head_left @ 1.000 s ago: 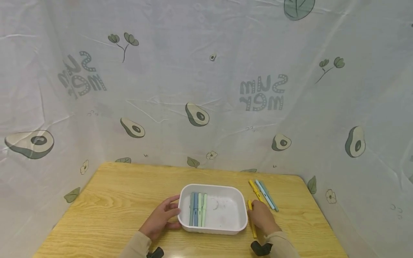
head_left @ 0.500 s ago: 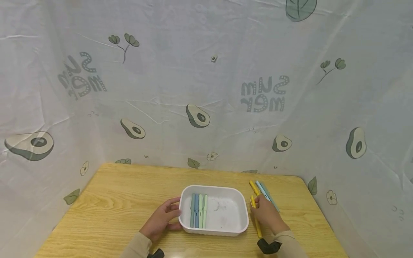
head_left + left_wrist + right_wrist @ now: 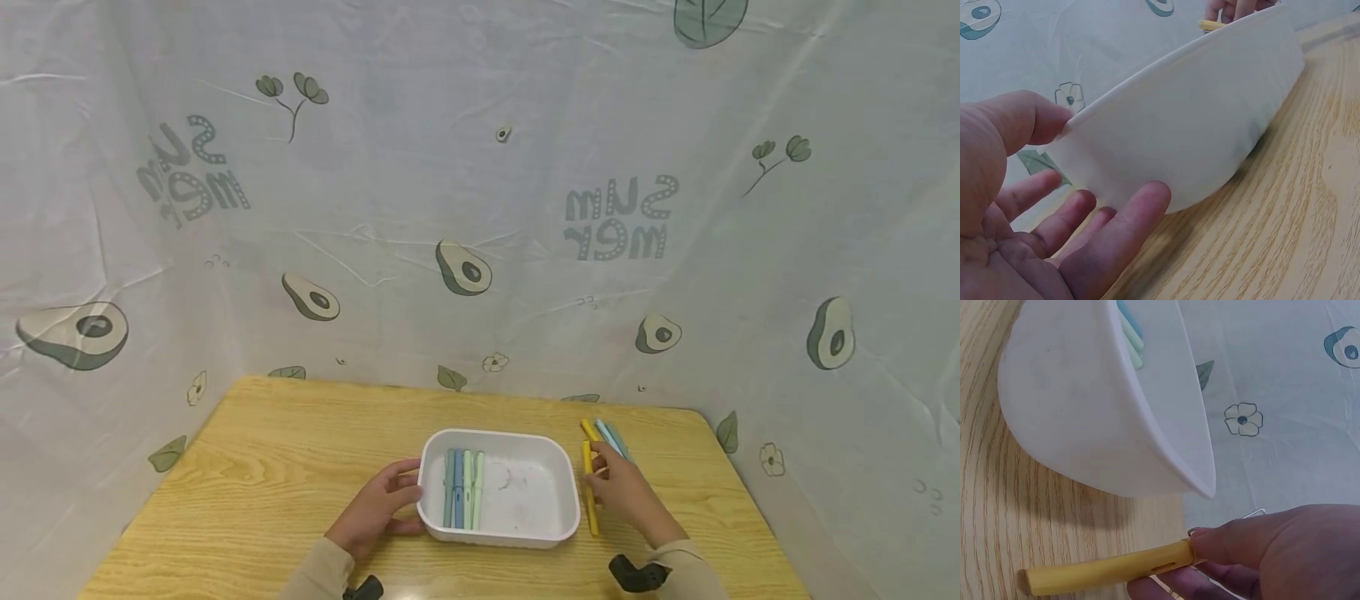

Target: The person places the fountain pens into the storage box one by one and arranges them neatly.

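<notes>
My right hand (image 3: 624,490) pinches a yellow pen (image 3: 589,504) between thumb and fingers, just right of a white plastic bin (image 3: 517,540). In the right wrist view, the pen's barrel (image 3: 1097,574) sticks out from the fingertips, a small slot in its side. My left hand (image 3: 375,510) touches the bin's left end. One digit sits at the rim in the left wrist view, while another finger (image 3: 1141,212) rests against the outer wall (image 3: 1172,119) and the others are spread. Inside the bin, blue pens (image 3: 458,492) and pale green pens (image 3: 477,493) lie side by side at the left.
Beyond my right hand lie another yellow pen (image 3: 590,429), a light blue pen (image 3: 606,435) and a teal pen (image 3: 619,442), partly hidden by the hand. The wooden table (image 3: 300,433) is bordered by a printed white curtain (image 3: 375,208) at the back and sides.
My right hand has shifted slightly right and now pinches the front yellow pen, which has turned a little and moved away from me. The left hand and the bin stay in place.
</notes>
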A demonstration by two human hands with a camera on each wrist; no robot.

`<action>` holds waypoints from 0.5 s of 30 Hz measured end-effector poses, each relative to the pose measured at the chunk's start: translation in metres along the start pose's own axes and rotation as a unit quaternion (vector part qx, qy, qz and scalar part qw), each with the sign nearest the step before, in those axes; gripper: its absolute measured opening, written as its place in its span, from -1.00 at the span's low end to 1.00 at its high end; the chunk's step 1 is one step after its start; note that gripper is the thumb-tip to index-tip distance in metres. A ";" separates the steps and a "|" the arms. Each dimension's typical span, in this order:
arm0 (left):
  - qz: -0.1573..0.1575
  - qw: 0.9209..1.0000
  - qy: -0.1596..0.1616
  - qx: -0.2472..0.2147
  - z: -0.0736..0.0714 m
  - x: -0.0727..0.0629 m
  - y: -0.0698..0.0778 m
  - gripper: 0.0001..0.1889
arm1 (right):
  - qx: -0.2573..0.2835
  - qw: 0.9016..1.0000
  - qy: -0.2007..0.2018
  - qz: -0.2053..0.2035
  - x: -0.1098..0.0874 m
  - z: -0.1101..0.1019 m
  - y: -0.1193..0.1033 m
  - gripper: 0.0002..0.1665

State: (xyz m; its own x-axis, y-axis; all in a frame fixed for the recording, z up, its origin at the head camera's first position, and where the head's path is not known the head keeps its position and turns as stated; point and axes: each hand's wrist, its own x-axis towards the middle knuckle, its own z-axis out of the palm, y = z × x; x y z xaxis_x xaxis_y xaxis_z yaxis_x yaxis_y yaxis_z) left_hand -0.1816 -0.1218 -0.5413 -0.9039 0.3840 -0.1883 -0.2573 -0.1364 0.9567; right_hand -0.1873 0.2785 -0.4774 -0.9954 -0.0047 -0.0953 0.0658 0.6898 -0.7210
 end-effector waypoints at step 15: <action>0.003 1.000 0.014 0.010 0.005 -0.002 0.000 -0.38 | -0.027 0.996 0.070 -0.040 -0.005 -0.010 -0.001 -0.65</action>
State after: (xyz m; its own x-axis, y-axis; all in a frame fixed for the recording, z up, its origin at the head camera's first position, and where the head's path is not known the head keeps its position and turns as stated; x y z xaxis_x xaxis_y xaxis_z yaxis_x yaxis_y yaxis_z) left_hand -0.1784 -0.1179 -0.5396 -0.9146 0.3579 -0.1884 -0.2450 -0.1197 0.9621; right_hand -0.1828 0.2848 -0.4691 -0.9975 0.0367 0.0609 -0.0150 0.7288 -0.6846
